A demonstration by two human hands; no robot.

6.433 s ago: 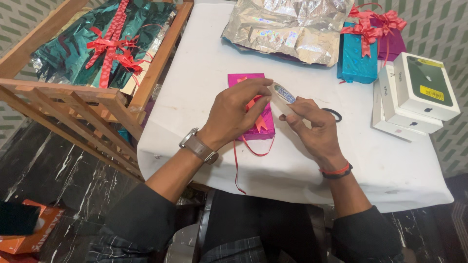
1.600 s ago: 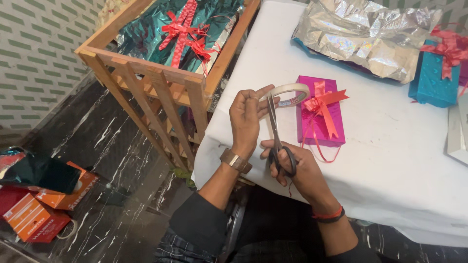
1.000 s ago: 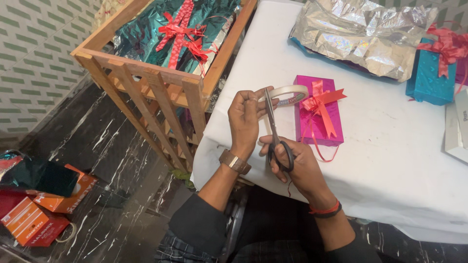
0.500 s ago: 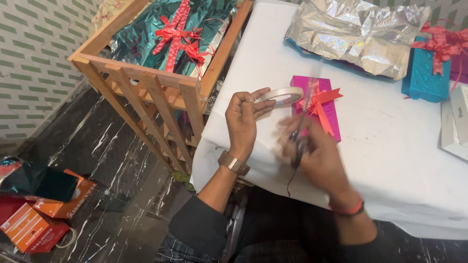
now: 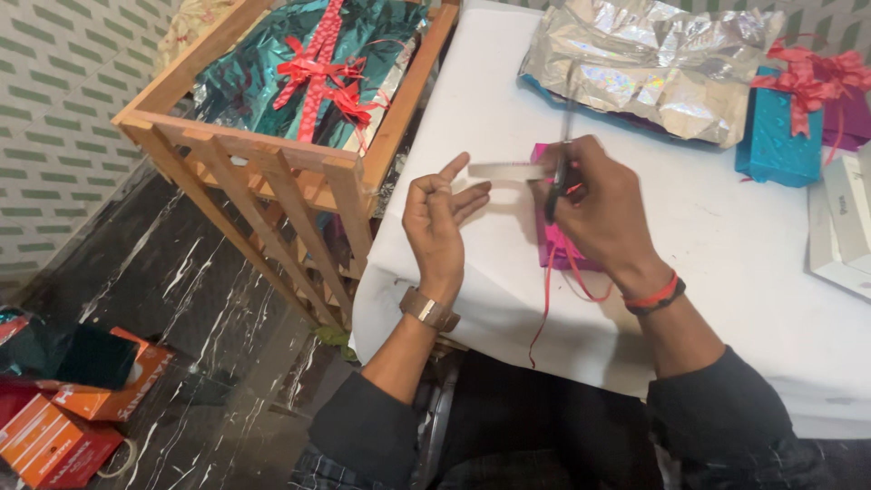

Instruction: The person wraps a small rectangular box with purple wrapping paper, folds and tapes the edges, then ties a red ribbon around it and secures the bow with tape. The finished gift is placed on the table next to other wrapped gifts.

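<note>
White-clothed worktop (image 5: 726, 263) beside a wooden crate (image 5: 272, 163). Scissors (image 5: 555, 186) now lifted off the tape roll (image 5: 508, 170), gripped in right hand (image 5: 603, 213) over the pink gift box (image 5: 552, 245); left hand (image 5: 440, 218) half open, roll at fingertips. Cut apparently made.

Two hands are at work over the one white-clothed tabletop (image 5: 744, 263): the left hand (image 5: 440, 227) and the right hand (image 5: 603, 213), which share a single roll of clear tape (image 5: 508, 170) and one pair of dark-handled scissors (image 5: 558, 177). I count three wrapped gift boxes on the cloth, one small pink box with red ribbon (image 5: 555, 249), one teal box with a red bow (image 5: 776, 136) and one purple box (image 5: 848, 113) behind it, plus one crumpled sheet of silver foil wrap (image 5: 649, 63) and two white cartons (image 5: 844, 227). Off to the side stands one slatted wooden crate (image 5: 263, 163) holding one green foil parcel tied in red ribbon (image 5: 290, 73), and two orange boxes (image 5: 63, 426) lie on the floor.
</note>
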